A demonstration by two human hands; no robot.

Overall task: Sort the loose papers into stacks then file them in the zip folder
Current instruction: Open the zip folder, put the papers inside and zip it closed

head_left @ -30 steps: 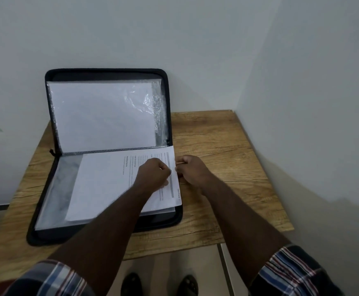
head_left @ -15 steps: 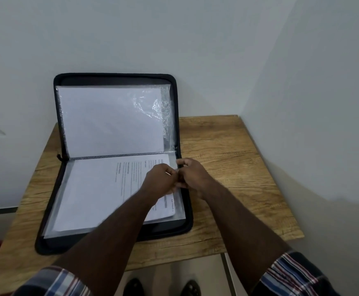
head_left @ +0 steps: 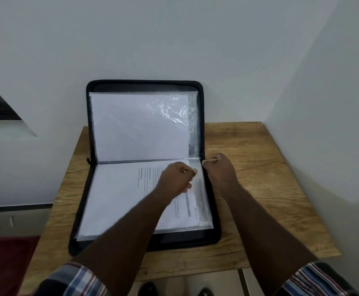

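**Printed sheet being seated in the lower sleeve of the open zip folder**

Head view: white walls meet in a corner behind a small wooden table (head_left: 259, 167), which is pushed against both walls. Zip folder (head_left: 197, 238) is open on it like a laptop: upper half leans upright on the back wall, lower half lies flat on the wood, so both sleeves face the person and stay open without being held. Upper sleeve (head_left: 185, 116) is clear crinkled plastic and already holds white papers (head_left: 135, 127), blank side out. Printed sheet (head_left: 118, 193) lies in or on the lower sleeve (head_left: 204, 218), text running sideways; cannot tell for sure if it is fully under the plastic.

Left hand (head_left: 175, 179) sits over the sheet near its right edge, fingers curled, fingertips pinching at the sheet or sleeve edge; which of the two cannot be made out because of blur. Right hand (head_left: 219, 169) is just beside the folder's right rim close to the hinge line, thumb and forefinger pressed together on the sleeve's open edge or the rim there, probably holding the opening apart or steady while the left feeds paper in.

No loose papers show on the table, so judged late in the filing; zipping not yet done. Plaid sleeves at bottom, dark shoes on the floor below
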